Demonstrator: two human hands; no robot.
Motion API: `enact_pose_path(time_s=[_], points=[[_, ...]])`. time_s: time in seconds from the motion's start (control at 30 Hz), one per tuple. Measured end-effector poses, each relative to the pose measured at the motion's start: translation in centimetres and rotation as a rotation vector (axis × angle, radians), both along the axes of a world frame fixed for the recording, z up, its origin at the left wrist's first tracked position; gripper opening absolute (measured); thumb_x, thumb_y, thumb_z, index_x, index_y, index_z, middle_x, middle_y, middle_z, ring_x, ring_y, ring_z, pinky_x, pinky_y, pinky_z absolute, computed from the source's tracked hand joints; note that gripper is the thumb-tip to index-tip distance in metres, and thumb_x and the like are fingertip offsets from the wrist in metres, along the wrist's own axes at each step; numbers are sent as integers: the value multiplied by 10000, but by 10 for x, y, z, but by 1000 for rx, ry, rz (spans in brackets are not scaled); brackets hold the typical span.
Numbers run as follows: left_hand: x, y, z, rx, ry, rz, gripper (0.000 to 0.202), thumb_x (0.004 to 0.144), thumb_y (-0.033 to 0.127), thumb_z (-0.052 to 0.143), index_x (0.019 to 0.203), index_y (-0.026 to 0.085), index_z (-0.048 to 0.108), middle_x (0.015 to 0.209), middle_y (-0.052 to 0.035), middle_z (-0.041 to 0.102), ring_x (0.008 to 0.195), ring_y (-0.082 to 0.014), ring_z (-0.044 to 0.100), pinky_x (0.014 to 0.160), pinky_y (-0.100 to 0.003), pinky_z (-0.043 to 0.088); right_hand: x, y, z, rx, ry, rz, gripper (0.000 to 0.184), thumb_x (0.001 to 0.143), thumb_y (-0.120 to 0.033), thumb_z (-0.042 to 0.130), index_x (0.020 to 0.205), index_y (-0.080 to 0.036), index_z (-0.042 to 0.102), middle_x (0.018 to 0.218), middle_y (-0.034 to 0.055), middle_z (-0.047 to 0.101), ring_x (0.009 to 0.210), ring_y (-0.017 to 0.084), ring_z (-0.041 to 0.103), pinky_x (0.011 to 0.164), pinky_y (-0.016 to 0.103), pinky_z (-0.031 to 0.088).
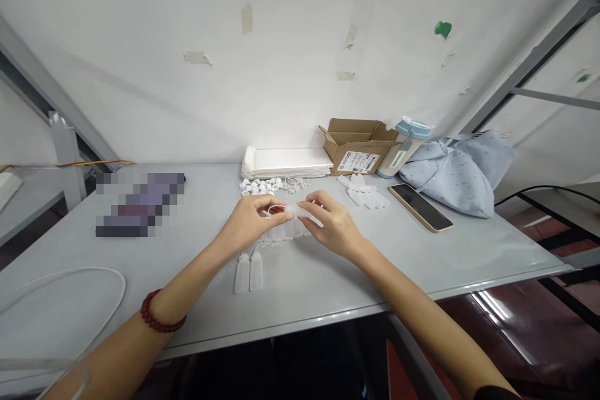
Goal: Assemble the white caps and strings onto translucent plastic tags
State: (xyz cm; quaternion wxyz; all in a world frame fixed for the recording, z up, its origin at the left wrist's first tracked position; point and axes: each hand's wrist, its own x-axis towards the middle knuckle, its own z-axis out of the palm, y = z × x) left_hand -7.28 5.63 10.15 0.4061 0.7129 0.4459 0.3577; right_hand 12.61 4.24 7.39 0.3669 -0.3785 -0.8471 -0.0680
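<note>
Between my two hands, above the middle of the table, is a small translucent plastic bottle (pixel 291 209) with a white cord loop at its left end. My left hand (pixel 248 220) is closed, thumb and fingers pinching the cord end. The fingers of my right hand (pixel 334 224) close around its other end, partly hiding it. Under my hands lies a row of similar bottles (pixel 284 234), partly covered. Two capped bottles with cords (pixel 249 272) lie nearer the front edge. Behind my hands are a cluster of white caps (pixel 259 187) and some white cord loops (pixel 296 185).
Several loose translucent pieces (pixel 365 192) lie right of my hands, beside a phone (pixel 420 207). Along the wall stand a white stack (pixel 290 161), an open cardboard box (pixel 359 153), a tumbler (pixel 403 149) and a blue cloth bag (pixel 450 175). A pixelated item (pixel 143 203) lies left.
</note>
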Motion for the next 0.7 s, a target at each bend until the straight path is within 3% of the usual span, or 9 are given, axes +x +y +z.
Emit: enact_pose_path(time_s=[0.3, 0.47, 0.7], points=[[1, 0, -1, 8, 34, -50, 279, 717, 446, 641, 640, 178, 657, 618, -2, 591, 573, -127, 492, 519, -239, 387, -2, -2, 0, 59, -63, -32, 195, 874, -177, 464, 1024, -204, 586, 917, 102, 579, 753, 175, 559, 548, 264, 435], [4, -3, 2, -77, -10, -110, 319, 727, 444, 632, 556, 177, 601, 567, -3, 584, 556, -131, 536, 552, -244, 443, -7, -3, 0, 85, -52, -1, 181, 886, -195, 464, 1013, -191, 592, 901, 101, 600, 797, 183, 583, 613, 276, 471], [4, -4, 4, -109, -46, -143, 297, 740, 442, 628, 607, 177, 622, 627, -14, 611, 585, -140, 561, 583, -262, 470, -8, -4, 2, -89, 161, 101, 193, 874, -236, 505, 1040, -186, 588, 931, 98, 592, 799, 171, 575, 659, 293, 497]])
